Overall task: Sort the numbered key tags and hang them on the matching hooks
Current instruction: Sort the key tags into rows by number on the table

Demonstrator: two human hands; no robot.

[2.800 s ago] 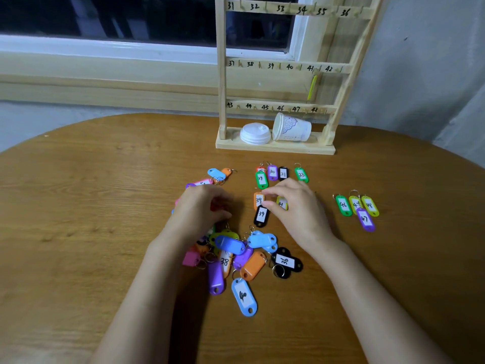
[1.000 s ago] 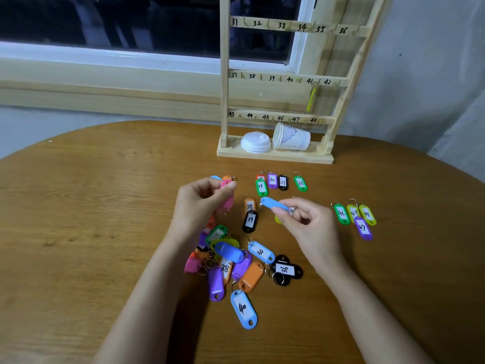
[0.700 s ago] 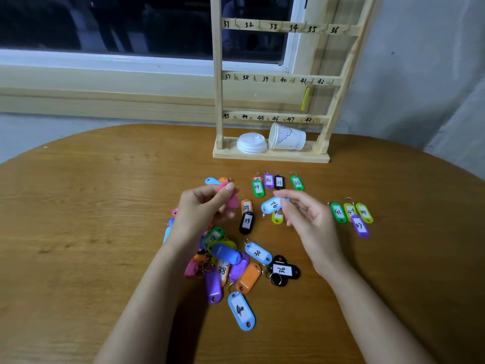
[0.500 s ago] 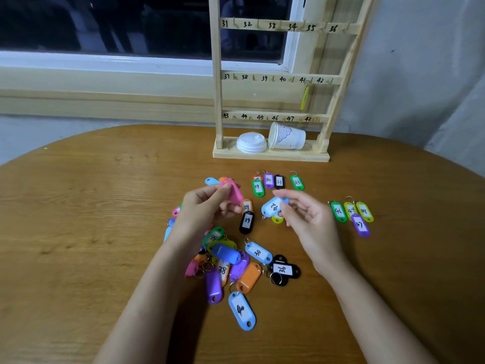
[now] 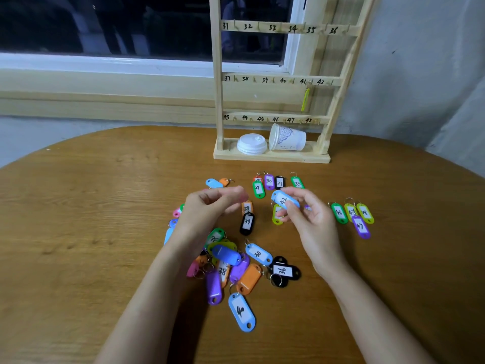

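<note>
Pink tag gone from my left hand (image 5: 210, 206), fingers now pinched on nothing visible. Right hand (image 5: 304, 214) clamps blue tag (image 5: 284, 200), label turned up, reads 42; goes w/ 40s group nr table's (image 5: 78, 232) right edge.

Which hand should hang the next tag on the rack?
Probably the right hand. It already pinches the light blue tag, which seems to read 42, and hook 42 is on the rack's right side. The left hand seems to hold nothing.

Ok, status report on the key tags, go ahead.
Right hand pinching light blue tag, reads 42. Left hand blurred, grip unclear. One yellow tag on rack; pile unsorted. Path clear.
</note>
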